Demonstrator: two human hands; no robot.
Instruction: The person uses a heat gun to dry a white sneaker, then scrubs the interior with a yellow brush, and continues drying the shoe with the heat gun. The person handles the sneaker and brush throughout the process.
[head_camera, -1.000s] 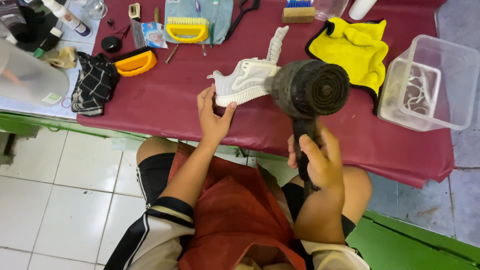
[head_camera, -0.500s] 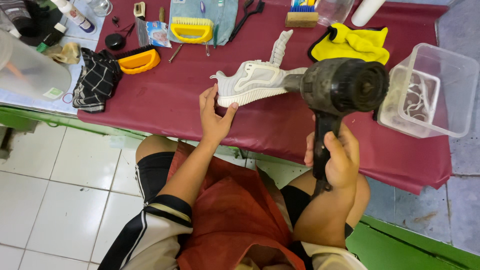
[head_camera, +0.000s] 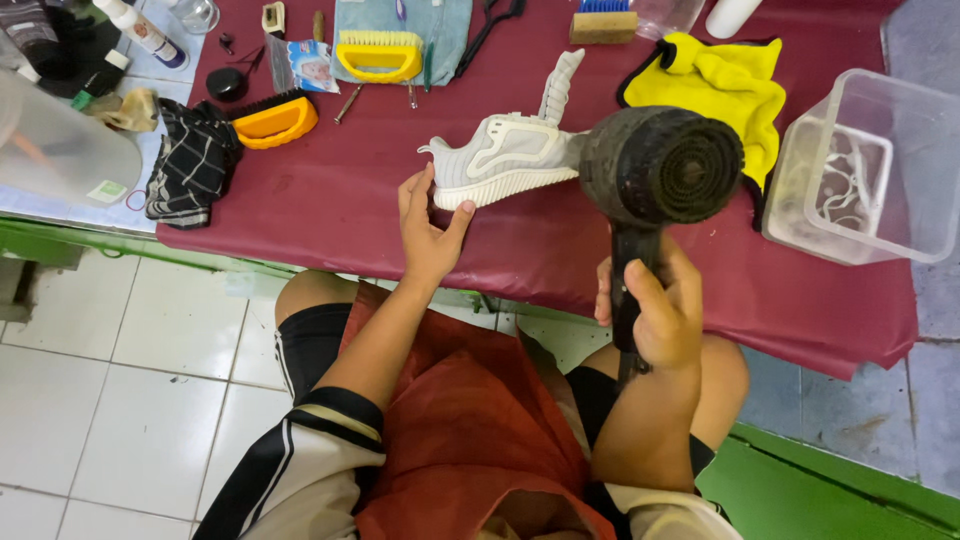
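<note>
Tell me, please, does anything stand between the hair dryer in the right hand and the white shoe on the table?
Nothing visible does. The right hand holds the black hair dryer right at the heel end of the white shoe, while the left hand steadies the toe. The yellow cloth lies behind, out of the way.

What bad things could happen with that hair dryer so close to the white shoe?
The black hair dryer in the right hand points at the heel of the white shoe from very near, so heat might harm that spot. The left hand steadies only the toe, so the shoe could tip or slide on the maroon cloth. The yellow cloth lies right behind the dryer and might get drawn against its grille.
</note>
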